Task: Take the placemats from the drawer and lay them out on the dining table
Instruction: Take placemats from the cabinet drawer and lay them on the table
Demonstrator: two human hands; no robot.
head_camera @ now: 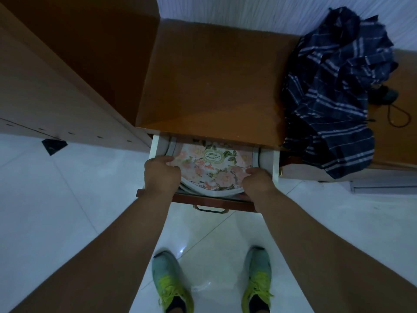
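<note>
A pulled-out drawer [275, 163] with white side walls and a brown front with a metal handle sits under a brown cabinet top. Inside lies a stack of floral placemats [212, 168], pink flowers with a green oval label on the top one, their near edge bowed upward. My left hand [161, 173] grips the stack's left edge, thumb on top. My right hand [257, 180] grips the right edge the same way. The mats' far part is hidden under the cabinet top.
A dark blue striped cloth [334, 91] lies bunched on the cabinet top [209, 82] at the right, a black cord [398, 116] beside it. A tall wooden cabinet [56, 75] stands to the left. My feet in green shoes [173, 285] stand on white floor tiles.
</note>
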